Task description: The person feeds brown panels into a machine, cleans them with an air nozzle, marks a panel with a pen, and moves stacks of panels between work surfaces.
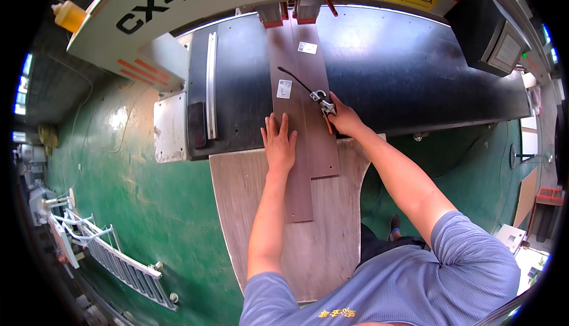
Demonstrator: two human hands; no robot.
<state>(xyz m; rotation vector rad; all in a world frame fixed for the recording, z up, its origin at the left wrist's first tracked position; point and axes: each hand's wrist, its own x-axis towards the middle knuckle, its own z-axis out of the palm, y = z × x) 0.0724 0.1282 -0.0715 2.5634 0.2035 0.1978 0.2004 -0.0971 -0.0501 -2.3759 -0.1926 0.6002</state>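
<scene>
Two long brown boards lie side by side. The left board (299,198) reaches nearer to me than the right board (322,154), and each bears a white label. My left hand (280,148) rests flat on the left board with its fingers stretched out. In my right hand (345,119) is an air blow gun (323,102), a silvery body with an orange lever and a thin black nozzle. The nozzle points to the far left, over the left board near its label (284,89). My right fingers are partly hidden behind the gun and the board's right edge.
A wood-grain panel (243,201) extends toward me from the black machine table (415,89). Red-edged clamps (289,18) hang over the boards' far ends under a white machine beam (195,3). At left are a metal rail (211,83) and a black phone-like slab (197,124).
</scene>
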